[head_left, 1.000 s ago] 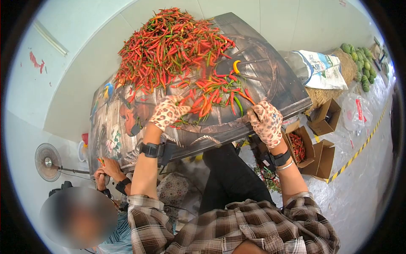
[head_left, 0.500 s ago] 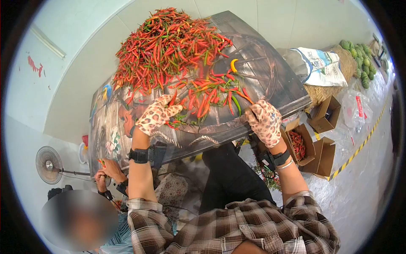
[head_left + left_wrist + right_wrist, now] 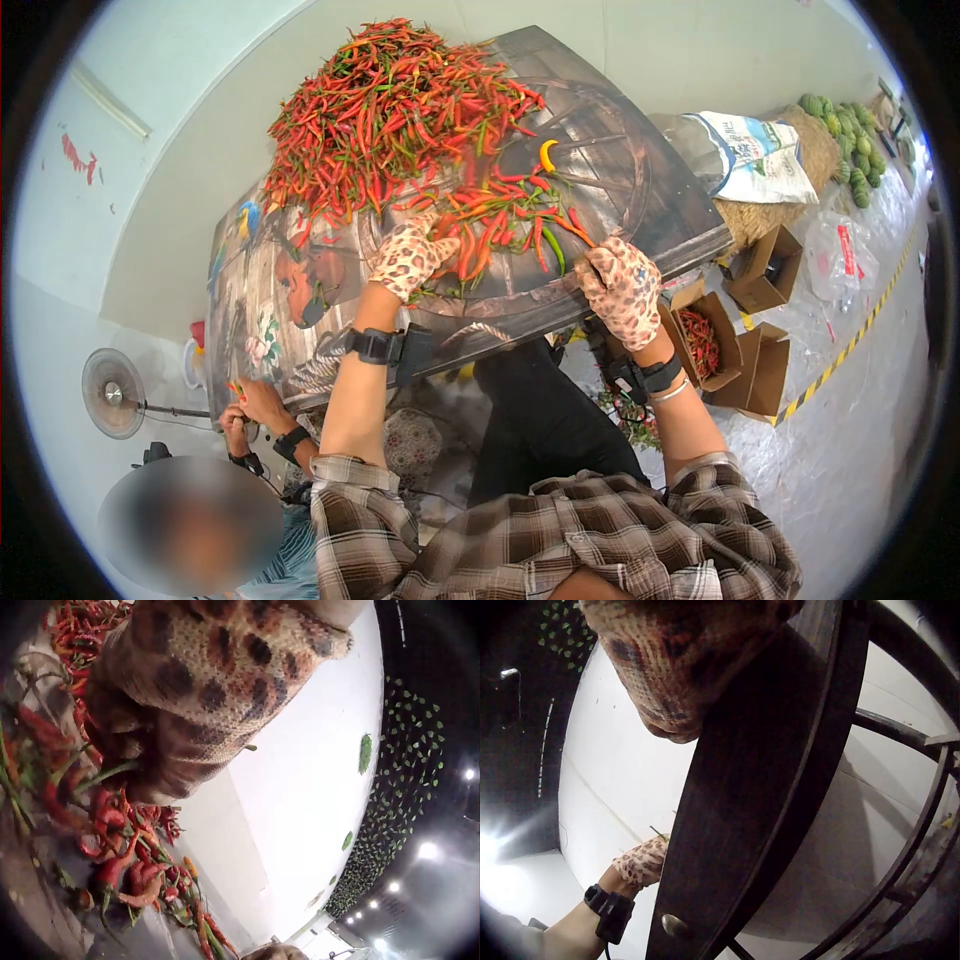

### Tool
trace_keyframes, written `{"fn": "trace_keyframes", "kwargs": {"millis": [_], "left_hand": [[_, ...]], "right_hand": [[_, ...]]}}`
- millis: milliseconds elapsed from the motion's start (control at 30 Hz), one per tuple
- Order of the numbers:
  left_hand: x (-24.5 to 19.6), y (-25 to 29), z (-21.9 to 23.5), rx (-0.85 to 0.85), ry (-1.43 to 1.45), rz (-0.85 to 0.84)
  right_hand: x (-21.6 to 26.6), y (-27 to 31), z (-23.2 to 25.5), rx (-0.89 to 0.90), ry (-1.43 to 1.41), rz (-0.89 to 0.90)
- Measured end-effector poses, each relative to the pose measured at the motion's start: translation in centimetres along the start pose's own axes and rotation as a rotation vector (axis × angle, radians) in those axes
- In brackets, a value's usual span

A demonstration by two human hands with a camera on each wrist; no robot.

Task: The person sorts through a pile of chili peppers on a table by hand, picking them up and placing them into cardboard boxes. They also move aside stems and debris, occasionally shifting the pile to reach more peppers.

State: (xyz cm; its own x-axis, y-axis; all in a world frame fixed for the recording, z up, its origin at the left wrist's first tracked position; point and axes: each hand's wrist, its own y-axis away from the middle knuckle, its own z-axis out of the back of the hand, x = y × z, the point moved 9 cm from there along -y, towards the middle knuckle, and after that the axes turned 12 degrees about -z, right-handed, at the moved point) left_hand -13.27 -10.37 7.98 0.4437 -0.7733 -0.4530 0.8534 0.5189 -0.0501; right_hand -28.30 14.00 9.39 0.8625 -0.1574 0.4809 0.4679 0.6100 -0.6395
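On the wooden-print table [image 3: 680, 210] lies a small spread of red, orange and green chili peppers [image 3: 490, 225]. My left hand [image 3: 412, 258], in a leopard-print glove, reaches into its left edge. Its fingers curl around a chili pepper, mostly hidden by the glove; a green stem [image 3: 109, 776] pokes out below them in the left wrist view. Gloved alike, my right hand [image 3: 622, 292] rests at the table's near edge with bent fingers. Two chili peppers [image 3: 577, 230] end right at its fingertips; I cannot tell whether it holds any.
A large chili heap [image 3: 390, 120] covers the far left of the table, and a yellow chili [image 3: 547, 155] lies apart. At left, another person's hands [image 3: 258, 408] are at the table corner. Cardboard boxes [image 3: 770, 270], one holding chilies, stand right of the table, near a sack [image 3: 765, 160] and watermelons [image 3: 850, 140].
My left hand draws back left from the small spread, then moves right and forward to its edge again. My right hand stays at the table edge.
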Motion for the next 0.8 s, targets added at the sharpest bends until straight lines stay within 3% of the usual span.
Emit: {"fn": "trace_keyframes", "kwargs": {"millis": [67, 200, 267, 300, 333, 400, 433, 667, 700, 733, 800], "left_hand": [[-0.4, 0.1, -0.1, -0.001, -0.101, 0.044], [1.6, -0.1, -0.1, -0.096, -0.184, -0.073], [3.9, 0.3, 0.0, -0.098, 0.104, 0.047], [2.7, 1.2, 0.9, -0.049, 0.264, 0.208], [3.1, 1.4, 1.1, -0.047, 0.258, 0.209], [5.8, 2.0, 2.9, -0.122, 0.076, 0.17], [7.8, 1.8, 2.1, -0.002, -0.053, -0.04], [8.9, 0.2, 0.5, 0.071, -0.369, -0.177], [2.4, 1.2, 3.6, -0.127, 0.024, 0.107], [2.6, 0.5, 3.2, -0.128, 0.027, 0.105], [5.7, -0.9, 0.5, -0.028, 0.116, 0.254]], "right_hand": [[0.7, -0.2, 0.5, -0.004, 0.005, 0.037], [0.4, -0.1, 0.6, -0.028, -0.04, 0.04], [0.2, 0.0, 0.4, -0.032, -0.041, 0.051], [0.2, 0.0, 0.3, -0.034, -0.042, 0.064], [0.3, 0.0, 0.5, -0.037, -0.046, 0.06], [0.0, -0.3, 0.5, 0.005, -0.035, -0.043], [-0.1, -0.3, 0.4, 0.004, -0.039, -0.044], [-0.7, -0.1, -0.1, 0.019, -0.024, -0.066], [-0.8, -0.1, -0.2, 0.034, -0.022, -0.071], [-0.8, -0.1, -0.3, 0.033, -0.019, -0.07], [-0.7, 0.0, -0.1, -0.003, -0.035, -0.062]]}}
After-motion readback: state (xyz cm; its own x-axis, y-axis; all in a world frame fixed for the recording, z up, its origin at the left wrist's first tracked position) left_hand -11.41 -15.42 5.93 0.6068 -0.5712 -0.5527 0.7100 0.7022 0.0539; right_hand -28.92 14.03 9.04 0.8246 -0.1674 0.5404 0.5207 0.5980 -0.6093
